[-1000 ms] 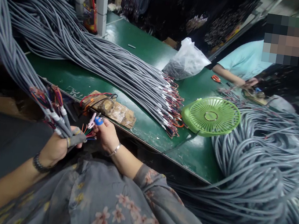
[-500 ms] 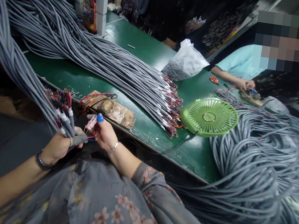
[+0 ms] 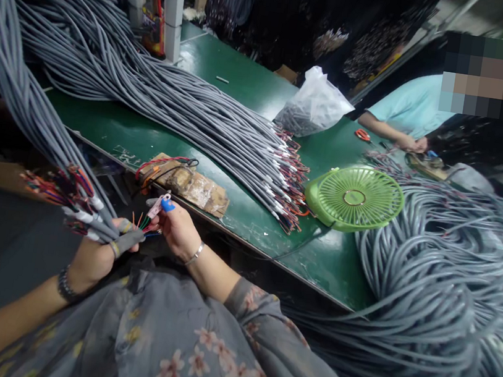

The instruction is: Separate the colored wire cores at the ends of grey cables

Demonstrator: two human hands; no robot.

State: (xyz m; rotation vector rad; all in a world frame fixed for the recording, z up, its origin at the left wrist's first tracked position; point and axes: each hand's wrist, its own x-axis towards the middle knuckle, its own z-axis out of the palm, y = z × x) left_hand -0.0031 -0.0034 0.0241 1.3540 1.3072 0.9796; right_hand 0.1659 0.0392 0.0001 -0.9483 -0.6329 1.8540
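Note:
A bundle of grey cables [image 3: 57, 127] with white-wrapped ends and stripped coloured wires runs down from the upper left into my left hand [image 3: 99, 254]. My left hand is closed around it, with grey covers on some fingers. Thin coloured wires [image 3: 142, 223] fan out from the cable end between my two hands. My right hand [image 3: 179, 234], its thumb in a blue cover, pinches a small pinkish-white piece [image 3: 154, 207] beside those wires. What that piece is does not show clearly, nor whether the wires touch it.
On the green table [image 3: 235, 239] lie a soldered-over wooden board [image 3: 206, 193], a long pile of grey cables [image 3: 188, 105], a green fan [image 3: 353, 196] and a plastic bag [image 3: 314, 107]. Coiled cables [image 3: 417, 274] fill the right side. A co-worker's hands [image 3: 417, 144] are across the table.
The cable ends in my left hand have swung left and down, fanning out more. My right hand still pinches the small piece, its thumb tilted slightly differently.

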